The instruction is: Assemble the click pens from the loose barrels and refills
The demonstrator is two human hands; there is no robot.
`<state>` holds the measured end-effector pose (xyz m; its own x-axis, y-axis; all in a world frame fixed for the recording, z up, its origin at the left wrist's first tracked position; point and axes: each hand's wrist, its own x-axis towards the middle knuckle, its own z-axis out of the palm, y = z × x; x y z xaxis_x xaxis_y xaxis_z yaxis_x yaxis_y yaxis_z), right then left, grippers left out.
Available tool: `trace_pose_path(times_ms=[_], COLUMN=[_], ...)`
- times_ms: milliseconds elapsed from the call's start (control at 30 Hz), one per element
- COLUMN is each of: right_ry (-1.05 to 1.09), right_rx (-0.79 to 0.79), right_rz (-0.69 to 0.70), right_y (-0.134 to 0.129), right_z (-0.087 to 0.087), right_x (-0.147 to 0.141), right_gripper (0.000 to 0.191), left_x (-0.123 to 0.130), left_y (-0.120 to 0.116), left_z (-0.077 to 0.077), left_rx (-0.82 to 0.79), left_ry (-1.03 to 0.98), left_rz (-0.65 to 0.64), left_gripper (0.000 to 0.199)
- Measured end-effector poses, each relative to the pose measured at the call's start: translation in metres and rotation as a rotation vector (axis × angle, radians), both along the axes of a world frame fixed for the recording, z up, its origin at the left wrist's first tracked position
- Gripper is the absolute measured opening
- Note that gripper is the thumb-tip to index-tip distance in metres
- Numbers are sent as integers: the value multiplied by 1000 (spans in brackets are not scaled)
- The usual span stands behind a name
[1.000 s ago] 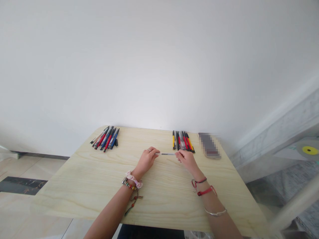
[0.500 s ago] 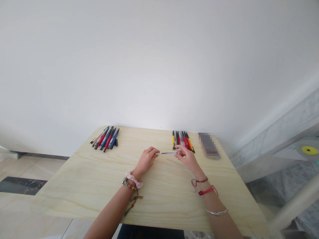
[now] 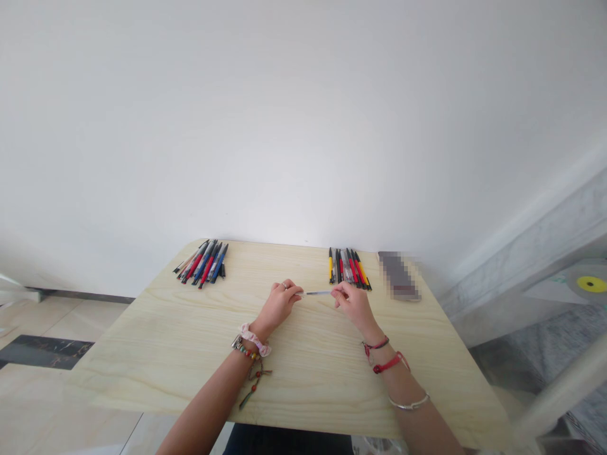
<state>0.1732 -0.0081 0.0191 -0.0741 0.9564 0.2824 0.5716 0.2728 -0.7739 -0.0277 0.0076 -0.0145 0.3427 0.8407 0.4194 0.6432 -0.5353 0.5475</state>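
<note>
A thin, pale pen-like stick (image 3: 317,292) with a dark stretch along it is held level above the middle of the table. My left hand (image 3: 281,301) pinches its left end, and my right hand (image 3: 351,303) is closed on its right end. Beyond my right hand lies a row of pens (image 3: 348,268) in yellow, black, red and clear. A heaped bunch of pens (image 3: 203,262) in red, blue, black and clear lies at the back left.
A phone-like flat object (image 3: 399,277), partly pixelated, lies at the back right of the wooden table (image 3: 190,354). Behind the table rises a white wall (image 3: 294,126). A disc with a yellow centre (image 3: 590,284) shows at the far right.
The fingers of my right hand have closed more tightly around the stick's right end, and that hand has shifted slightly left. My left hand holds nearly the same position.
</note>
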Motion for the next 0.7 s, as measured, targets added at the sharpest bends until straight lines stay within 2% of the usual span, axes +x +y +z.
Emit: trace_pose_path(times_ms=[233, 367, 533, 600, 700], right_ry=[123, 226, 250, 164, -32], right_rx=[-79, -79, 53, 129, 249], right_rz=[-6, -3, 22, 51, 163], right_y=[4, 8, 8, 5, -1], right_z=[-10, -16, -15, -14, -14], right_x=[-1, -1, -1, -1, -6], right_gripper=[13, 14, 32, 35, 30], left_x=[0, 4, 6, 4, -1], left_y=[-1, -1, 1, 2, 1], left_z=[-1, 1, 4, 6, 10], left_rx=[41, -14, -320, -505, -761], left_ry=[76, 2, -299, -498, -804], left_rz=[24, 52, 18, -40, -167], left_gripper=[16, 13, 6, 11, 24])
